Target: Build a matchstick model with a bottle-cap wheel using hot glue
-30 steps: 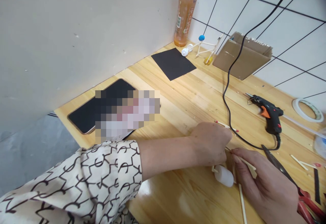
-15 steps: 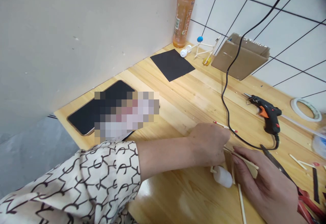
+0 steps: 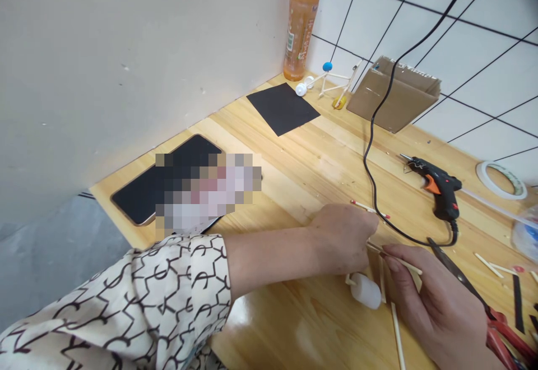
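Note:
My left hand (image 3: 347, 238) is closed low over the table, its fingertips hidden behind the knuckles, at the left end of a thin pale stick. My right hand (image 3: 437, 297) pinches a thin wooden stick (image 3: 406, 264) between thumb and fingers, just right of my left hand. Below the hands, a white cylinder (image 3: 366, 290) with a small pale stick end beside it is near an upright stick. Another pale stick (image 3: 397, 333) lies on the table below my right hand.
A black glue gun (image 3: 441, 188) with its cord lies right, near a tape roll (image 3: 501, 180). Red-handled scissors (image 3: 462, 280) are beside my right hand. Behind are a cardboard box (image 3: 393, 98), orange bottle (image 3: 301, 25), black sheet (image 3: 282, 109) and stick model (image 3: 330, 84). A phone (image 3: 143, 190) lies left.
The whole view has shifted slightly. My right hand has tilted a little, and the flat pale piece by its fingers shows less. My left hand has hardly moved.

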`<state>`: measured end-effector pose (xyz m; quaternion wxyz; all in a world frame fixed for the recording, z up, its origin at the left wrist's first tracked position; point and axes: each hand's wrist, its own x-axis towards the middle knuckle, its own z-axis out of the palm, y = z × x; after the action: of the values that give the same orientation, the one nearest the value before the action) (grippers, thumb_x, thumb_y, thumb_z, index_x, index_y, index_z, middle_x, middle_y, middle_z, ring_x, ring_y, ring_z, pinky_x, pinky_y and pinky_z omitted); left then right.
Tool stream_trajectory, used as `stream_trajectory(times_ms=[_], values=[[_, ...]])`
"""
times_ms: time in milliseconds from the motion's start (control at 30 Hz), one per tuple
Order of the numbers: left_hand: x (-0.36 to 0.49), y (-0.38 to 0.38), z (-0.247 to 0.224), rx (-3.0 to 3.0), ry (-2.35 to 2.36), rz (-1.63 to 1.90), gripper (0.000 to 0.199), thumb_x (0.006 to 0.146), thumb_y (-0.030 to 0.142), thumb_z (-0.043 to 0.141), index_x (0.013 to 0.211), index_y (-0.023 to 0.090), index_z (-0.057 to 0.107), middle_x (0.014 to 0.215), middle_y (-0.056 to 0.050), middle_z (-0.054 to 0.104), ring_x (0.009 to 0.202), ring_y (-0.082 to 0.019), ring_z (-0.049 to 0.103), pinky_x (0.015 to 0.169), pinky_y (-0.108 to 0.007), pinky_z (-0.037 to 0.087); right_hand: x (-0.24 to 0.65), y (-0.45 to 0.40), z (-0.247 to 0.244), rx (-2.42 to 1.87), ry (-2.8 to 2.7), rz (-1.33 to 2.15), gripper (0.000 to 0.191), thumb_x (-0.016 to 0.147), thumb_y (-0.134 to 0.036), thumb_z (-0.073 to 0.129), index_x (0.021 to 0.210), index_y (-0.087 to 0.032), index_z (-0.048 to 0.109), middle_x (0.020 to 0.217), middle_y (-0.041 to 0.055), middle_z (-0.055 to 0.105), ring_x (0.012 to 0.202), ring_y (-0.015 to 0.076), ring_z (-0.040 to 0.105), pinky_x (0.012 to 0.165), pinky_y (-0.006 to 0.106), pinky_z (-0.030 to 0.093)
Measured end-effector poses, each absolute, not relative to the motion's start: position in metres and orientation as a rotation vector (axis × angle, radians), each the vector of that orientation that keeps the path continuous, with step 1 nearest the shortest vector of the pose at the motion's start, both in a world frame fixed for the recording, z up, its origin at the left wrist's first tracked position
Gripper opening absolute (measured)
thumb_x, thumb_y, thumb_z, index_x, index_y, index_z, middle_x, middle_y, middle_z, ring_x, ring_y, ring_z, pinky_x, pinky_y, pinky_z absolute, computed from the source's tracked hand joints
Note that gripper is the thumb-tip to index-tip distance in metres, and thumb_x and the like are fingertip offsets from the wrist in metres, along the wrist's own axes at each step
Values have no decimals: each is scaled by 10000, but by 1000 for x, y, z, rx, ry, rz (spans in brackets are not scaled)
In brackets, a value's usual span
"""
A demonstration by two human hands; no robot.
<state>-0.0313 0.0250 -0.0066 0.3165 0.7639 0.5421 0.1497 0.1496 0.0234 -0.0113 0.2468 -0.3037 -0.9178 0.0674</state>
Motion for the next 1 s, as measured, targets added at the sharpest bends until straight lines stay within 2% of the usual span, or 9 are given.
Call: stream_trajectory(times_ms=[533,1000], values=[[-32,25,-8,2008,1413,385,195,672,185,549,864,166,578,833,-27,660,796,-187,614,656,-270,474,156,21,-9,-776,-2579,310,175,823,-121,504,981,-186,543,713,25,612,600,147,577,558,269,463],[-33,26,-11,2008,1399,416,198,659,175,551,855,170,582,814,-19,659,790,-189,611,651,-268,464,154,21,-10,-748,-2545,275,170,823,-111,496,971,-173,549,742,39,628,626,151,595,571,268,464]])
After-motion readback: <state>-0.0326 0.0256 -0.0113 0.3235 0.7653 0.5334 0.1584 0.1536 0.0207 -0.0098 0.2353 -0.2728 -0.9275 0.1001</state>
